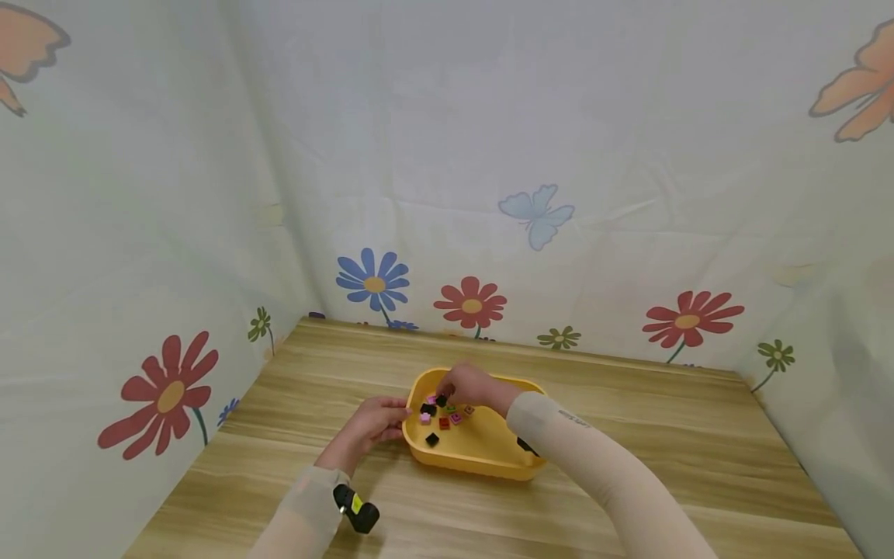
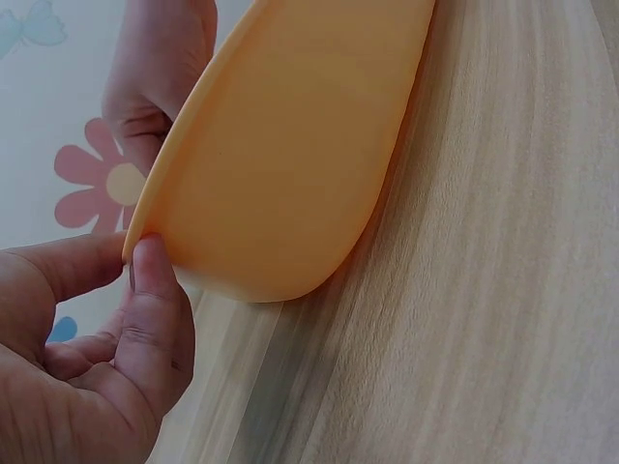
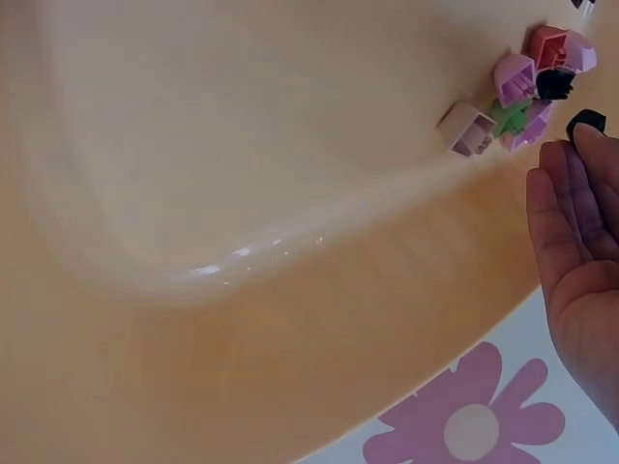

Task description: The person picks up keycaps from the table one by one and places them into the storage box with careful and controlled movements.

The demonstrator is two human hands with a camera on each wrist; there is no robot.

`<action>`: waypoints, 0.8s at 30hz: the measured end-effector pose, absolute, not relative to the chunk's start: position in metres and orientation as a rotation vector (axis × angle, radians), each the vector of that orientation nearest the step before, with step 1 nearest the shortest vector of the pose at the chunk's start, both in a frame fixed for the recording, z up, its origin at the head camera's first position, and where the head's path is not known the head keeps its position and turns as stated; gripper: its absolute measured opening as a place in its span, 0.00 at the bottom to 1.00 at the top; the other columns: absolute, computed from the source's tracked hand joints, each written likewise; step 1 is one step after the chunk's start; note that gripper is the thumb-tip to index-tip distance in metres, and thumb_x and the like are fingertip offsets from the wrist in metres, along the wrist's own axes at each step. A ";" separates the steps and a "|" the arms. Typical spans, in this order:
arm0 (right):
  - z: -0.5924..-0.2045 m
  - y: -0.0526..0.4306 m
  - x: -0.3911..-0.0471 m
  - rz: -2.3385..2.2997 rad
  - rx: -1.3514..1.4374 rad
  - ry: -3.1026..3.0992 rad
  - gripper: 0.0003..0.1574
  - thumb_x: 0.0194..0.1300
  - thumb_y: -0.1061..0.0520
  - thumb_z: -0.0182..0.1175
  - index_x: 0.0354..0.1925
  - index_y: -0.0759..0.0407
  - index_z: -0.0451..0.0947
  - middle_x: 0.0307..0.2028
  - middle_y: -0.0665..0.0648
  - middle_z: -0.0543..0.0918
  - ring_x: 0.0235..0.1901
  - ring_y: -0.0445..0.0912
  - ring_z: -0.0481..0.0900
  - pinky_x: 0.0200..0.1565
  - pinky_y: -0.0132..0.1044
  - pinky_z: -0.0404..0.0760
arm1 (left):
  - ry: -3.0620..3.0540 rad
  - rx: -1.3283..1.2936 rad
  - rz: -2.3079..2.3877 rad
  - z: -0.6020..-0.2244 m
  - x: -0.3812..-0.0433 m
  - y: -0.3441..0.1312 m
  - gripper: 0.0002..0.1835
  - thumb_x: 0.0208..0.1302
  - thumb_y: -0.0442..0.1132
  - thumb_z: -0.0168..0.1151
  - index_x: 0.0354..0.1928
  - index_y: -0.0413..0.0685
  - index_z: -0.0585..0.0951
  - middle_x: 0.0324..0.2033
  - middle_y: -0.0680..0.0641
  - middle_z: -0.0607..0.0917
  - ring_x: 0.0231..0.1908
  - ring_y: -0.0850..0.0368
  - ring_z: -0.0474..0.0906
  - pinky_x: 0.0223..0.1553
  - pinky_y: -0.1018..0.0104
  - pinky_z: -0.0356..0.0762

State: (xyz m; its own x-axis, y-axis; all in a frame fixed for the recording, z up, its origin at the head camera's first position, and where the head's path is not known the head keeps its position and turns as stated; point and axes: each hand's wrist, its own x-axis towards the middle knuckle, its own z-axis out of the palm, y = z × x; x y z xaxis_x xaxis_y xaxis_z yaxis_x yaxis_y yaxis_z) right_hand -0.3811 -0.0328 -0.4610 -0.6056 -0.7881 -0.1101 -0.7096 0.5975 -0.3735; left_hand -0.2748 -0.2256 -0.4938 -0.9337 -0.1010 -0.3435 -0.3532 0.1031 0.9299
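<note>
Pinched at the left end rim of a yellow plastic tray (image 1: 489,442) is my left hand (image 1: 377,421). Its thumb and a finger grip the rim in the left wrist view, where the tray's outer wall (image 2: 290,145) shows. My right hand (image 1: 475,386) reaches over the far rim into the tray's left part. Thumb and fingertips pinch a small black keycap-like piece (image 3: 587,120) in the right wrist view. Beside the fingertips lie a pink hollow piece (image 3: 515,79), a green piece (image 3: 511,117), a red piece (image 3: 548,46) and a pale pink piece (image 3: 467,130).
A lone black piece (image 1: 432,439) lies nearer the tray's front wall, left of centre. The tray stands on a wood-grain table (image 1: 628,404). White curtains (image 1: 447,155) printed with flowers and butterflies close in the table's back and sides.
</note>
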 end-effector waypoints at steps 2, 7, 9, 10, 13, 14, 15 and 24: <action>-0.463 -0.034 -0.381 -0.420 -1.202 2.566 0.14 0.65 0.67 0.66 0.48 0.60 0.89 0.42 0.57 0.91 0.38 0.42 0.82 0.49 0.38 0.87 | 2.180 -0.451 1.931 -0.494 -0.275 -0.226 0.21 0.71 0.32 0.60 0.62 0.26 0.76 0.42 0.39 0.87 0.32 0.60 0.80 0.31 0.74 0.84; -0.469 -0.034 -0.383 -0.388 -1.190 2.567 0.13 0.65 0.66 0.67 0.48 0.60 0.88 0.38 0.56 0.89 0.33 0.40 0.76 0.42 0.34 0.83 | 2.173 -0.454 1.937 -0.497 -0.276 -0.226 0.21 0.71 0.32 0.61 0.61 0.26 0.76 0.42 0.39 0.87 0.33 0.59 0.81 0.31 0.73 0.84; -0.470 -0.035 -0.382 -0.380 -1.194 2.570 0.12 0.65 0.66 0.67 0.47 0.61 0.88 0.37 0.57 0.89 0.33 0.40 0.75 0.41 0.34 0.83 | 2.169 -0.453 1.939 -0.497 -0.276 -0.226 0.20 0.70 0.32 0.61 0.60 0.26 0.76 0.41 0.39 0.87 0.32 0.59 0.81 0.31 0.73 0.84; -0.470 -0.035 -0.382 -0.383 -1.192 2.569 0.12 0.65 0.66 0.67 0.47 0.61 0.88 0.37 0.57 0.89 0.33 0.41 0.75 0.41 0.35 0.83 | 2.166 -0.451 1.941 -0.497 -0.276 -0.226 0.21 0.70 0.32 0.61 0.60 0.26 0.76 0.41 0.39 0.87 0.32 0.59 0.81 0.30 0.73 0.84; -0.470 -0.035 -0.381 -0.386 -1.170 2.566 0.12 0.65 0.66 0.67 0.47 0.62 0.88 0.38 0.57 0.89 0.34 0.41 0.76 0.43 0.36 0.84 | 2.163 -0.462 1.938 -0.496 -0.275 -0.225 0.20 0.71 0.32 0.61 0.60 0.27 0.76 0.40 0.40 0.86 0.32 0.58 0.80 0.30 0.73 0.83; -0.470 -0.035 -0.381 -0.383 -1.161 2.565 0.12 0.65 0.66 0.67 0.47 0.62 0.88 0.38 0.57 0.89 0.33 0.41 0.76 0.43 0.37 0.84 | 2.160 -0.464 1.940 -0.496 -0.275 -0.225 0.20 0.71 0.32 0.61 0.60 0.27 0.77 0.40 0.41 0.86 0.32 0.58 0.80 0.30 0.73 0.83; -0.470 -0.035 -0.381 -0.379 -1.155 2.564 0.12 0.65 0.66 0.67 0.47 0.61 0.88 0.38 0.57 0.89 0.33 0.41 0.76 0.43 0.36 0.84 | 2.160 -0.464 1.940 -0.495 -0.275 -0.225 0.20 0.71 0.32 0.61 0.60 0.27 0.76 0.40 0.41 0.86 0.32 0.58 0.79 0.30 0.73 0.83; -0.472 -0.038 -0.381 -0.425 -1.089 2.537 0.13 0.64 0.65 0.67 0.48 0.60 0.88 0.36 0.55 0.88 0.24 0.39 0.74 0.27 0.28 0.76 | 2.170 -0.441 1.934 -0.494 -0.275 -0.226 0.20 0.71 0.33 0.61 0.60 0.27 0.76 0.39 0.42 0.86 0.32 0.59 0.79 0.31 0.72 0.84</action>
